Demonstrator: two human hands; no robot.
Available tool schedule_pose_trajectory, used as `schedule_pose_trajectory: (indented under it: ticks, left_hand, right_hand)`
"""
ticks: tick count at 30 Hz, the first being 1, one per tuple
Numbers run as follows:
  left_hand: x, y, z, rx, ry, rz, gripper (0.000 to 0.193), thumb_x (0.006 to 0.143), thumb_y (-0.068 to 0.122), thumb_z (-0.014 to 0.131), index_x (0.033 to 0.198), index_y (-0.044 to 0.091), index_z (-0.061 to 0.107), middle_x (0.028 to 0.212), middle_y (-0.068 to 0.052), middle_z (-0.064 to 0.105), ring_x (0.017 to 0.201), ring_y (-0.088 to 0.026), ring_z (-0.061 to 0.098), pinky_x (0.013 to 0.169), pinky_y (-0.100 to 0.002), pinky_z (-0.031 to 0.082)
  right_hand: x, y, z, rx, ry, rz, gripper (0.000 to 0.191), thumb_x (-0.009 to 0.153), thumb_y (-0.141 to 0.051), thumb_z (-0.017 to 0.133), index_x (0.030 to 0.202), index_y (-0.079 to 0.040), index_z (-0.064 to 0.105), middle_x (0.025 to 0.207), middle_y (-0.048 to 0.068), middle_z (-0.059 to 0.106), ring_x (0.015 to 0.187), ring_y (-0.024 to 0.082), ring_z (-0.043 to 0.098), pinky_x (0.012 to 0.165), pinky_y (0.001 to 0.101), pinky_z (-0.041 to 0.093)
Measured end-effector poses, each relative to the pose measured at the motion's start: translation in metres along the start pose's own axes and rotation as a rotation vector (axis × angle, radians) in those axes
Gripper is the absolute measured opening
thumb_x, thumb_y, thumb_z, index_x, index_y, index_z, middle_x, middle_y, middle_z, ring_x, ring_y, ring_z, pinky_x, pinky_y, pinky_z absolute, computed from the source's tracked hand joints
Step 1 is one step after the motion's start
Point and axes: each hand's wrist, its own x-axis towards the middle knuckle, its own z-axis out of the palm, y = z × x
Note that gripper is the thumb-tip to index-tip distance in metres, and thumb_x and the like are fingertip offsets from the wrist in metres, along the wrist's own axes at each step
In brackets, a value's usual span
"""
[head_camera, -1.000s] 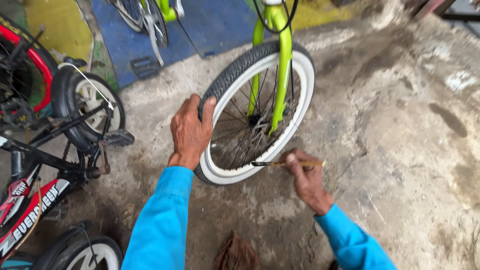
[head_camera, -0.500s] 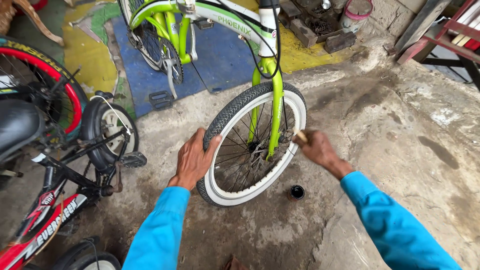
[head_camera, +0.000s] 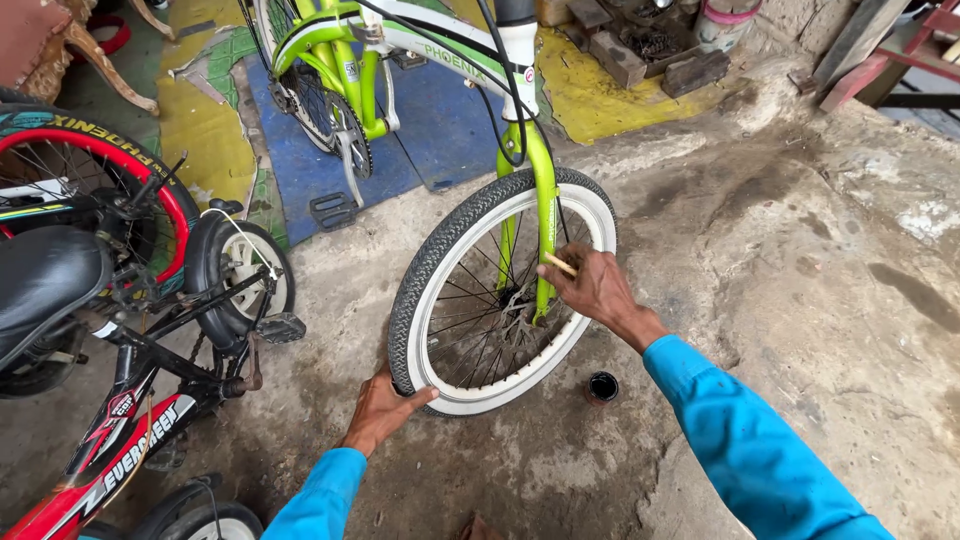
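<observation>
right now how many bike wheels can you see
5. Green bike's front wheel under both hands, its rear wheel behind, a red-rimmed wheel far left, a small white-hubbed wheel beside it, one partly cut off at bottom left. More may be hidden.

Front tyre (head_camera: 425, 290): matt black rubber with knobbly tread and a smooth white sidewall. Fork (head_camera: 543, 190): glossy lime-green painted metal. Spokes (head_camera: 470, 320): thin bare metal (dull, slightly soiled). Stick (head_camera: 560, 264) in the right hand (head_camera: 598, 288): pale wood. Floor (head_camera: 800, 300): rough, stained concrete. Sleeves (head_camera: 760, 450): matt blue cloth.
</observation>
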Motion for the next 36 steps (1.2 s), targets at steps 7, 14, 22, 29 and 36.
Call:
schedule_pose_trajectory:
  ticks: [7,14,22,29,36]
  left_hand:
    - [-0.001,-0.007,0.018,-0.064,-0.002,-0.100,0.046,0.068,0.026,0.092,0.109,0.009,0.077,0.106,-0.007,0.083,0.102,-0.023,0.078,0.091,-0.039,0.059]
    - [0.023,0.032,0.020,-0.085,0.027,-0.151,0.044,0.073,0.023,0.091,0.111,0.005,0.076,0.104,-0.011,0.082,0.094,-0.019,0.077,0.085,-0.035,0.059]
    - [0.121,0.138,0.004,0.000,0.278,0.289,0.041,0.079,0.030,0.087,0.101,0.001,0.068,0.087,-0.015,0.075,0.073,-0.023,0.071,0.070,-0.039,0.057]
    - [0.140,0.146,0.005,-0.016,0.369,0.463,0.036,0.093,0.031,0.075,0.106,0.001,0.059,0.090,-0.018,0.069,0.074,-0.031,0.069,0.067,-0.045,0.053]
    - [0.130,0.110,-0.005,0.033,0.425,0.479,0.035,0.097,0.028,0.074,0.108,0.000,0.055,0.087,-0.019,0.068,0.076,-0.035,0.068,0.070,-0.047,0.052]
  right_hand:
    - [0.023,-0.008,0.008,-0.035,-0.006,0.042,0.042,0.094,-0.039,0.072,0.101,0.002,0.074,0.061,0.015,0.067,0.049,0.025,0.062,0.049,0.0453,0.047]
    - [0.045,0.020,-0.002,0.023,0.072,0.097,0.039,0.094,-0.034,0.074,0.101,0.004,0.073,0.056,0.017,0.063,0.045,0.024,0.057,0.044,0.0461,0.041]
    - [0.101,0.054,-0.025,0.040,0.114,0.027,0.035,0.094,-0.031,0.074,0.095,0.004,0.074,0.058,0.014,0.064,0.045,0.018,0.055,0.045,0.0402,0.044]
    - [0.116,0.050,-0.018,0.011,0.077,-0.043,0.033,0.097,-0.029,0.073,0.096,0.004,0.074,0.059,0.013,0.065,0.045,0.019,0.055,0.043,0.0384,0.041]
    - [0.080,0.052,-0.018,0.114,0.097,-0.043,0.038,0.105,-0.031,0.051,0.102,-0.002,0.074,0.067,0.013,0.064,0.050,0.017,0.058,0.043,0.0403,0.044]
